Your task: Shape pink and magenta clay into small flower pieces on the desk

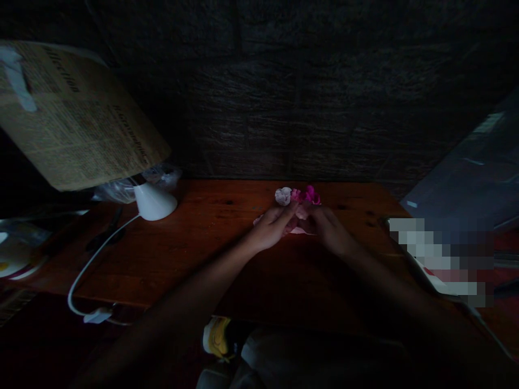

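Dim brickwork [259,124] is standing behind the wooden table [203,227], where a white piece [283,196], a magenta piece [312,195] and crumpled pink pieces [300,212] are lying bunched near the far edge. The left hand [272,229] and right hand [330,228] are meeting over the pink ones, whether grasping or merely touching I cannot tell; light, even pressure from both sides would probably be keeping those delicate-looking folds uncrushed.
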Motion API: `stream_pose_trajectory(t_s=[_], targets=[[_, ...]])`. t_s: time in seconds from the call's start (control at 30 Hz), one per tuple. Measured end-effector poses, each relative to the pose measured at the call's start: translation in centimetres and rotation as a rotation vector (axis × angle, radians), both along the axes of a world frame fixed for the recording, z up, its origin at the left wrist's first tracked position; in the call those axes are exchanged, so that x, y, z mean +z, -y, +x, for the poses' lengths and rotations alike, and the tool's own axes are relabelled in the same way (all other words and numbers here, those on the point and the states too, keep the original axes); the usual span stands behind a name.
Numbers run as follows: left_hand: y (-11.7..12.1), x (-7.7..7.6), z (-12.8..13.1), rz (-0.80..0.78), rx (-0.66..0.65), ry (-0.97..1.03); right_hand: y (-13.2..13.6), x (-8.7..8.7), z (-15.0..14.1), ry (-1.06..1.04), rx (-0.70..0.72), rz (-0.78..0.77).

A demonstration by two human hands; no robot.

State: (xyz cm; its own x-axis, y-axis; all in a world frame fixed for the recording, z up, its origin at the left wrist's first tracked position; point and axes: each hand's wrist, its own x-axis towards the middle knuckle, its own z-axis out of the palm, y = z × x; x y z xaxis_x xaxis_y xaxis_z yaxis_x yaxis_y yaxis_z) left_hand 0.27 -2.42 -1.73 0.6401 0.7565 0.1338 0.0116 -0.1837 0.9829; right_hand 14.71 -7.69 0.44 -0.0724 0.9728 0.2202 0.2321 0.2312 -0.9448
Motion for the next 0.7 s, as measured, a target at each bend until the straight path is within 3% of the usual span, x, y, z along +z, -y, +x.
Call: stream_pose_trajectory(t_s=[0.2,0.4,0.7], targets=[[0.0,0.0,0.2,-0.004,-0.046,0.108,-0.3,-0.1,0.1,0.094,-0.040,0.064],[0.1,0.1,-0.1,0.097,-0.029,0.092,-0.4,-0.6,0.5,0.188,-0.055,0.098],[0.3,0.6,-0.4,0.150,-0.022,0.076,-0.2,-0.9,-0.1,0.114,-0.052,0.048]])
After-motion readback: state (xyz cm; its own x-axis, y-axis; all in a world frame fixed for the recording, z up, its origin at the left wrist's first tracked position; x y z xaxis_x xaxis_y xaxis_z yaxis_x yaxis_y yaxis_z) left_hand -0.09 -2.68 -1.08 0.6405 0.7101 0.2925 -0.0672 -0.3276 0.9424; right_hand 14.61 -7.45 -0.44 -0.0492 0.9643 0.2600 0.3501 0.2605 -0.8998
